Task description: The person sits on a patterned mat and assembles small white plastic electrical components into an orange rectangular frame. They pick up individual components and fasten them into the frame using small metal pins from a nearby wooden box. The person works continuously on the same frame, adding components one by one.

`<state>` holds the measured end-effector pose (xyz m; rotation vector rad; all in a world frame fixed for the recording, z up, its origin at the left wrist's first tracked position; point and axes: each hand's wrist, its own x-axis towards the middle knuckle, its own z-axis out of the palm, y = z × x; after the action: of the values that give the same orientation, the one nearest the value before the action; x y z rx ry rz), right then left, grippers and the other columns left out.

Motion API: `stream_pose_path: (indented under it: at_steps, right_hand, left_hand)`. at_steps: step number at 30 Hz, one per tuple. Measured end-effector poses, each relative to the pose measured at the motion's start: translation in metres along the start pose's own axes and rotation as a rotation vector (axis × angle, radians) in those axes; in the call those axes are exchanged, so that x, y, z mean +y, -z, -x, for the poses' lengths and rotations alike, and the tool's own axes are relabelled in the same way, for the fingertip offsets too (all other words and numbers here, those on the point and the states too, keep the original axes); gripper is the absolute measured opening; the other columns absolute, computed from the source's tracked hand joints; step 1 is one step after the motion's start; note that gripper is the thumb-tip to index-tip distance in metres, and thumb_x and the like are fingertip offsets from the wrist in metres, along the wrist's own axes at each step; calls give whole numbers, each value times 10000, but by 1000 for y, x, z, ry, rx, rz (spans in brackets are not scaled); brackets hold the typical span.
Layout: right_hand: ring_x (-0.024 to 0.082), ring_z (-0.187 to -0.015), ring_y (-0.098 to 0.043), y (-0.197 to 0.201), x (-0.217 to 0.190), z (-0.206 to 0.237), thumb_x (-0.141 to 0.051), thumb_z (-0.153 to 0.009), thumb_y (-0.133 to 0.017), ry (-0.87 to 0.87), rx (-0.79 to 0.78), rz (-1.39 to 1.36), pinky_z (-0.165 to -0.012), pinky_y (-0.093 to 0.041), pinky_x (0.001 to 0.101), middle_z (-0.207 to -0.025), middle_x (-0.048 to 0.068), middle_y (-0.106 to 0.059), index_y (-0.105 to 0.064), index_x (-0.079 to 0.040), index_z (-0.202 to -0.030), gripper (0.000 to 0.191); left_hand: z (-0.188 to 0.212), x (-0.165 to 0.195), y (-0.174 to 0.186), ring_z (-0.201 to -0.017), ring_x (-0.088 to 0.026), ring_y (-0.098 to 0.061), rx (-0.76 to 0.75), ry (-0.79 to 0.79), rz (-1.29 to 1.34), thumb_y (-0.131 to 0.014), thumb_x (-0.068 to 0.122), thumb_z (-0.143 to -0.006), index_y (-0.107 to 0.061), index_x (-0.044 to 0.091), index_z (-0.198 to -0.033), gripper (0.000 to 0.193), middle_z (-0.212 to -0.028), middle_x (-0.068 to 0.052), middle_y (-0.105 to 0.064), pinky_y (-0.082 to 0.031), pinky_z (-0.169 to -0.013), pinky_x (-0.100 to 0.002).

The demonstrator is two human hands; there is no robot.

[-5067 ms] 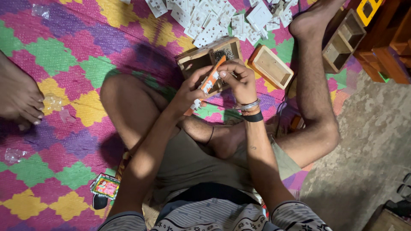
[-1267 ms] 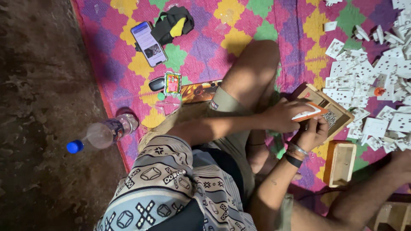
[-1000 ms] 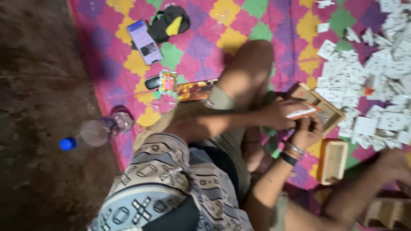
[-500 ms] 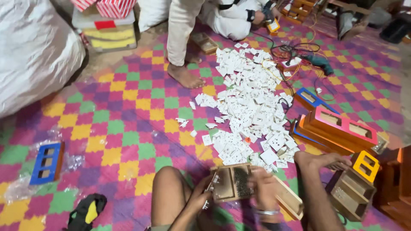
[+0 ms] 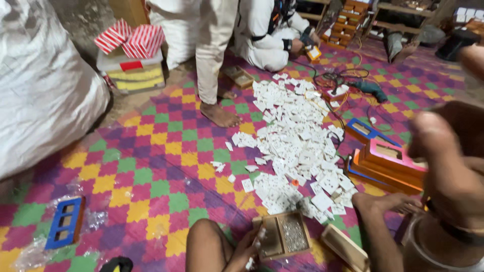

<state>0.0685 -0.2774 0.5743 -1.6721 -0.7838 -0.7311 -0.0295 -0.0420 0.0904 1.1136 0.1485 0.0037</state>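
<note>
Left hand (image 5: 248,248) sits at bottom centre, just off the knee, fingers curled onto the left edge of a small wooden box (image 5: 282,235) on the patterned mat (image 5: 151,171). Grip looks partial, fingertips on the rim, thumb not visible. The box is open-topped w/ two compartments, the right one full of small silvery bits, prob. screws.

Right hand (image 5: 446,166) is raised close to the lens at far right, badly blurred; it seems wrapped round something brown, but can't tell what, or how tight.

Progress, as a judgement: early-to-mid. A big pile of white switch plates (image 5: 297,146) lies loose beyond the box, while only a few coloured wooden frames (image 5: 385,161) are stacked to the right.

Box's long axis runs roughly left-right across the view, tilted slightly, open face up. A second, empty wooden tray (image 5: 345,247) lies just beside it, right.
</note>
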Motion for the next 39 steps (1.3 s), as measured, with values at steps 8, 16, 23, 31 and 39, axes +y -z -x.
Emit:
stream_pose_path:
  at_steps: [8,16,23,31,39]
  right_hand:
    - [211,-845,-339,-12,22,9,-290,-935,-524,-118,42,44,-740,-277,386,-962,99,-347,-227,6,-1575,765]
    - [392,-1522,125,-43,302,120,-886,-751,-462,-1596,-209,1159,-1147,41,666,-1648,214,180,116,4,-1602,1361]
    - [385,-1555,157,-42,295,119,-930,-760,-387,-1417,475,282,-1196,73,672,-1681,200,197,132,-35,-1610,1339]
    - [409,-1485,127,-50,227,90,-868,-822,-344,-1527,351,343,-1164,60,672,-1606,220,149,75,-16,-1568,1208]
    - [286,-1133,-194,-58,220,91,-575,-890,-455,-1340,447,283,-933,-177,485,-1247,134,-204,-274,-23,-1330,728]
  left_hand:
    - [-11,10,0,-1312,-246,-566,-1,58,-18,-672,99,-821,-411,100,-1527,753,-1424,-118,-594,-503,-1032,-376]
    - [-12,6,2,-1362,-264,-517,-74,-32,-76,-638,100,-776,-433,52,-1528,781,-1448,-152,-561,-442,-1123,-370]
    - [-3,-12,-2,-1381,-238,-501,-6,-83,1,-556,78,-850,-459,56,-1516,674,-1495,-111,-551,-409,-1131,-340]
    - [-6,-8,0,-1339,-214,-533,108,121,-42,-534,-16,-654,-513,91,-1455,809,-1429,-83,-605,-466,-1028,-312]
    - [-3,-15,1,-1328,-251,-545,86,101,38,-525,-2,-659,-507,69,-1465,810,-1403,-117,-616,-443,-1077,-325]
